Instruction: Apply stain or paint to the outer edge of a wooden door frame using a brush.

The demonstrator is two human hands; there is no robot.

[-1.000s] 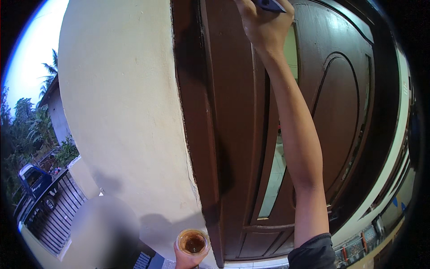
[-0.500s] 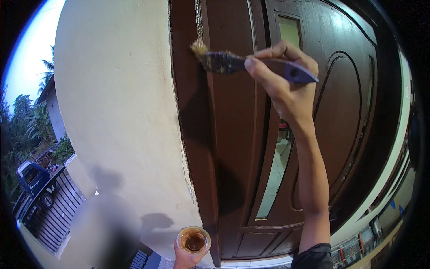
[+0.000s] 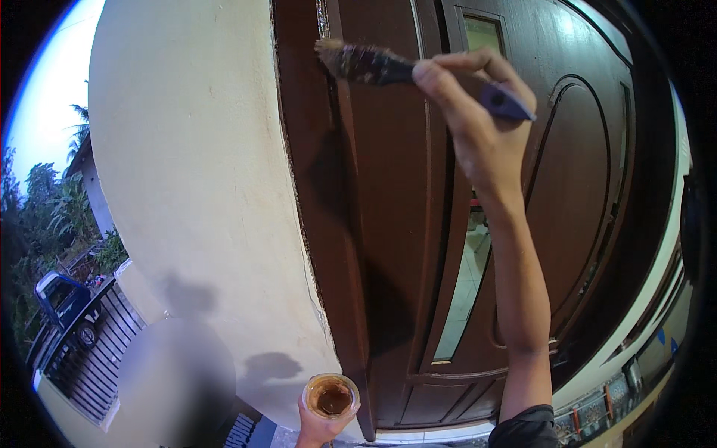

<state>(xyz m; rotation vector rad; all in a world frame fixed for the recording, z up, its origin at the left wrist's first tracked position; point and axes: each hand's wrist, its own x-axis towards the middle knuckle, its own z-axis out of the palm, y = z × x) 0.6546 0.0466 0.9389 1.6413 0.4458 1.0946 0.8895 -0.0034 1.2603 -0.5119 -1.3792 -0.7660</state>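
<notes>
My right hand (image 3: 485, 112) is closed round the handle of a paintbrush (image 3: 373, 66), held level with its bristles pointing left. The bristle tips lie over the brown wooden door frame (image 3: 321, 224), at its upper part; whether they touch it I cannot tell. A wet, shiny streak runs down the frame just above the brush. Low in the view, my left hand (image 3: 320, 429) grips an open jar (image 3: 331, 396) from beneath. Brown liquid sits inside the jar, and its rim is smeared.
A cream wall (image 3: 187, 164) adjoins the frame on the left. To the right is the dark brown door (image 3: 575, 224), carved, with narrow glass panes (image 3: 463, 299). A blurred round shape (image 3: 175, 381) fills the lower left. Beyond are a black railing (image 3: 93, 358) and a blue truck (image 3: 63, 302).
My right hand has moved the paintbrush up along the frame. The jar in my left hand sits slightly farther right in the view, which has shifted a little.
</notes>
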